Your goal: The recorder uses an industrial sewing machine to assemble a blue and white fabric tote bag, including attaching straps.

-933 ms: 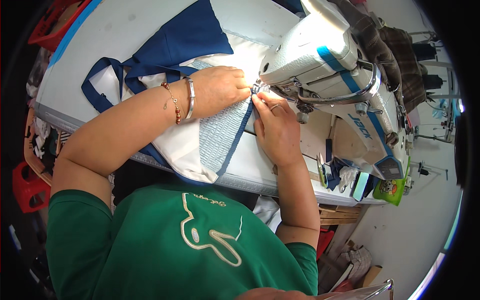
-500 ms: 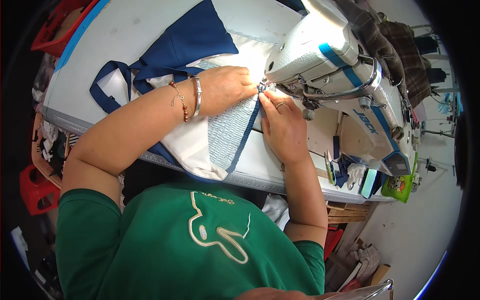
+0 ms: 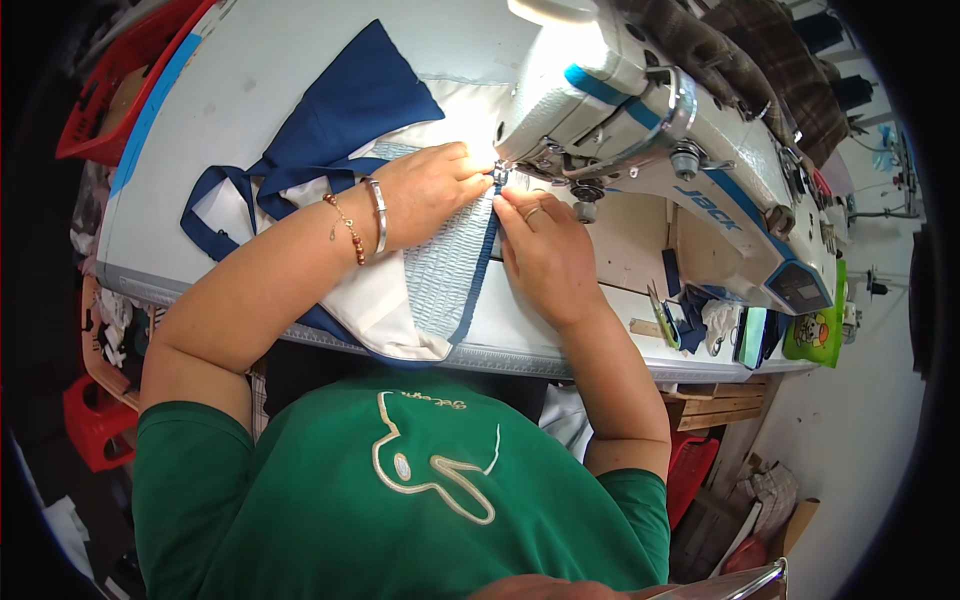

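A garment piece lies on the table under the sewing machine [image 3: 640,110]. It has a light blue shirred panel [image 3: 440,290], navy edging, white cloth [image 3: 375,312], a navy panel [image 3: 350,95] and navy straps [image 3: 205,215]. My left hand [image 3: 425,195], closed with bent fingers, grips the shirred part just left of the presser foot [image 3: 502,173]. On the near side of the foot, my right hand [image 3: 548,255] pinches the navy edge between thumb and fingers. Bright lamp light washes out the cloth around the needle.
Right of my right forearm lie thread snips [image 3: 660,312], navy scraps [image 3: 692,322], a phone-like slab [image 3: 750,338] and a green packet [image 3: 815,335]. Brown plaid cloth [image 3: 775,60] hangs behind the machine. Red crates [image 3: 105,110] and a red stool [image 3: 98,420] are at the left.
The view has shifted, carrying the machine and table leftward in the picture. Both hands keep their hold on the garment beside the presser foot; any feed of the cloth is too slight to tell.
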Demonstrator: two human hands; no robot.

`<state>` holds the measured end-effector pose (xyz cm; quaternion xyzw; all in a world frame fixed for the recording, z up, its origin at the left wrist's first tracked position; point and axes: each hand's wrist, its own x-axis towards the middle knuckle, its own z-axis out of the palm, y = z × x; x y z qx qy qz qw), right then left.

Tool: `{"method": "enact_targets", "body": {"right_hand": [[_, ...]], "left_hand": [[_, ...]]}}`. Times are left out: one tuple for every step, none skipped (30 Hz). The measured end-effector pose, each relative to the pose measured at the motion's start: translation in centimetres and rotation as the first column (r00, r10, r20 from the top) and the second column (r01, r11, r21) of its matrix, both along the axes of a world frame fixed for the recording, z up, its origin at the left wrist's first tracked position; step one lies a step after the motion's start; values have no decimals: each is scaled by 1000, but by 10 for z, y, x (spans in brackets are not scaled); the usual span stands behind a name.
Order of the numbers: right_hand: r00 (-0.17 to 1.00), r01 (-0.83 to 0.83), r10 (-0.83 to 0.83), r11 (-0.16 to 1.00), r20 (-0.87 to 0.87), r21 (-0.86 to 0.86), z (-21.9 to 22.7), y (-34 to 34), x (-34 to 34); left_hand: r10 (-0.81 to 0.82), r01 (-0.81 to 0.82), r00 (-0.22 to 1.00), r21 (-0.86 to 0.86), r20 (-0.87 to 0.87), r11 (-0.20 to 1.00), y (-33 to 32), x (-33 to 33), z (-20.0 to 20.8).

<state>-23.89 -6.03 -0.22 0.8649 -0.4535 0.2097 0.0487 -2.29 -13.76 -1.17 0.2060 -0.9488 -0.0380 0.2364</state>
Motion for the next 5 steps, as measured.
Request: {"method": "enact_targets", "body": {"right_hand": [[1000, 5, -5, 1000, 8, 9, 0, -1, 0], [1000, 9, -10, 1000, 17, 19, 1, -1, 0], [1000, 28, -28, 999, -7, 45, 1, -2, 0], [999, 47, -45, 996, -29, 71, 2, -2, -1], [997, 67, -62, 993, -50, 97, 2, -1, -1]], "left_hand": [[-1, 1, 1000, 7, -1, 1000, -1, 0, 0], [3, -3, 1000, 16, 7, 1000, -1, 1, -1], [10, -10, 1000, 17, 16, 1000, -1, 1, -1], [4, -5, 1000, 27, 25, 1000, -2, 1, 0], [1, -2, 1000, 29, 30, 1000, -4, 1, 0]]}}
